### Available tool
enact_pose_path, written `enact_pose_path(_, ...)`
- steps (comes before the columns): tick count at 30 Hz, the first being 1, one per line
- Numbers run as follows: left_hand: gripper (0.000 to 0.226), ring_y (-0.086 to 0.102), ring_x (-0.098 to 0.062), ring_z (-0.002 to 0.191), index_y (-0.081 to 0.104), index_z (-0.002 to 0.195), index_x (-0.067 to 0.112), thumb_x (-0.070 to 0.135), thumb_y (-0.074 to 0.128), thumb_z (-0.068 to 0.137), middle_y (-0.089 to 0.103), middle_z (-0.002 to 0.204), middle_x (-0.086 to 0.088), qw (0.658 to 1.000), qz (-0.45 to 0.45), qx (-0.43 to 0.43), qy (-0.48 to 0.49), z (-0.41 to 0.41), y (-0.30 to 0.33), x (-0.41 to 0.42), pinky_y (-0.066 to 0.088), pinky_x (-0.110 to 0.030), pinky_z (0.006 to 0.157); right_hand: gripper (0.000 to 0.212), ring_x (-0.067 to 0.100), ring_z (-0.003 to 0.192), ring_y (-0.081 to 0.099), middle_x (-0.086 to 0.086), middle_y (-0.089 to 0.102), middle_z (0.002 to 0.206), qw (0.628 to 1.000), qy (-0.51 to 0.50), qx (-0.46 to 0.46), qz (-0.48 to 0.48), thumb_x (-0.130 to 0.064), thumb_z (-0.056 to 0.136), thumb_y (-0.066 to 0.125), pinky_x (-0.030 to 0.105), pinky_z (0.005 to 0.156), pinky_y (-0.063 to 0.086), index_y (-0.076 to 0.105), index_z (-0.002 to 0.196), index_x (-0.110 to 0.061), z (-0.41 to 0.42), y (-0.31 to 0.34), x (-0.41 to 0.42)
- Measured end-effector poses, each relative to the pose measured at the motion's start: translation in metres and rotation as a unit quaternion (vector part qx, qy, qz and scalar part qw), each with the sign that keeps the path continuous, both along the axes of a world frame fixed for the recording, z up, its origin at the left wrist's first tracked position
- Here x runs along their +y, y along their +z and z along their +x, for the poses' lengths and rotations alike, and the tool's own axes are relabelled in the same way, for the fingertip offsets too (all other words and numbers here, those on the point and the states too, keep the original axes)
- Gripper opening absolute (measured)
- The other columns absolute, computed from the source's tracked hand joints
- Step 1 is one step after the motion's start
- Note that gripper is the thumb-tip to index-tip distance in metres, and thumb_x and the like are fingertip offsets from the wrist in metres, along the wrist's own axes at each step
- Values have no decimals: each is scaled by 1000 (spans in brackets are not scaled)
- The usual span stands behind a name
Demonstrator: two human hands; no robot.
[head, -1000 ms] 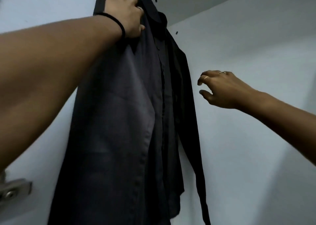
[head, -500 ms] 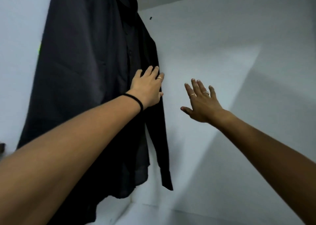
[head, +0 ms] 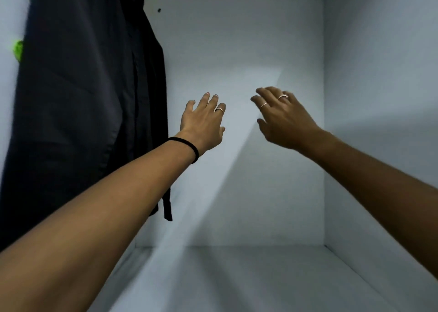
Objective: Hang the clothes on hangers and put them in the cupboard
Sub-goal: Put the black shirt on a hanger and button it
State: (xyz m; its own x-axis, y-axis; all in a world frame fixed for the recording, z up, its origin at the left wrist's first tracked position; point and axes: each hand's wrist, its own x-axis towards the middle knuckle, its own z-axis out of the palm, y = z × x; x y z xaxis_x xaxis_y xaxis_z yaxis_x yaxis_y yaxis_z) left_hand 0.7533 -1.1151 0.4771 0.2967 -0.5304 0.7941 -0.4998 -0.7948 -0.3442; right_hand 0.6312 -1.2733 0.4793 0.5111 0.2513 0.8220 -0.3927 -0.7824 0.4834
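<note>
Just dark shirt (head: 78, 93), hanging, creased

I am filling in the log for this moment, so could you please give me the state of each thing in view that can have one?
dark shirt: hanging at the left of the cupboard, held by neither hand.
left hand: open, fingers spread, holding nothing, just right of the shirt.
right hand: open, fingers relaxed, holding nothing.
cupboard: open to the camera, white inside.
black band: on the left wrist.

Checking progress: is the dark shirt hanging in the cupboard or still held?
Hanging. The dark shirt drapes down by the cupboard's left wall; both hands are off it. Hanger unseen.
</note>
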Motion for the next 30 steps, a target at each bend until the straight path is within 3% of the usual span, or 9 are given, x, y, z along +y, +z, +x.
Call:
enact_pose_path(5, 62, 8, -22, 148, 22, 150, 14, 38, 45, 98, 13, 160, -5, 983, -90, 88, -130, -66, -23, 11, 19, -45, 114, 52, 33, 141, 28, 18, 36, 149, 996, -38, -27, 70, -20, 91, 56, 46, 111, 25, 42, 138, -2, -84, -16, 31)
enact_pose_path(11, 63, 5, -22, 149, 13, 153, 17, 40, 39, 101, 4, 162, -4, 934, -140, 101, -312, -172, -70, 5, 15, -43, 117, 55, 33, 142, 26, 17, 30, 153, 984, -81, -84, 134, -19, 92, 54, 46, 112, 24, 38, 142, -5, -199, -57, 70)
enact_pose_path(19, 61, 11, -19, 149, 22, 152, 17, 37, 44, 99, 12, 161, -4, 774, -204, 118, -587, -364, -150, 10, 21, -43, 117, 51, 31, 142, 28, 16, 31, 153, 946, -76, -262, 175, -14, 91, 53, 43, 112, 30, 41, 140, -6, -385, -142, 156)
enact_pose_path(26, 63, 4, -19, 149, 16, 152, 19, 41, 39, 98, 10, 162, -6, 673, -114, 130, -719, -541, -214, 23, 16, -46, 119, 57, 28, 146, 21, 17, 25, 156, 919, -240, -257, 180, -15, 91, 54, 46, 116, 27, 37, 144, -3, -554, -224, 220)
enact_pose_path(30, 62, 7, -22, 149, 14, 152, 20, 48, 27, 99, 12, 161, -7, 624, -69, 125, -768, -651, -237, 38, 17, -48, 118, 61, 27, 146, 20, 15, 23, 158, 881, -359, -228, 209, -19, 90, 52, 49, 114, 30, 33, 147, -6, -661, -252, 254)
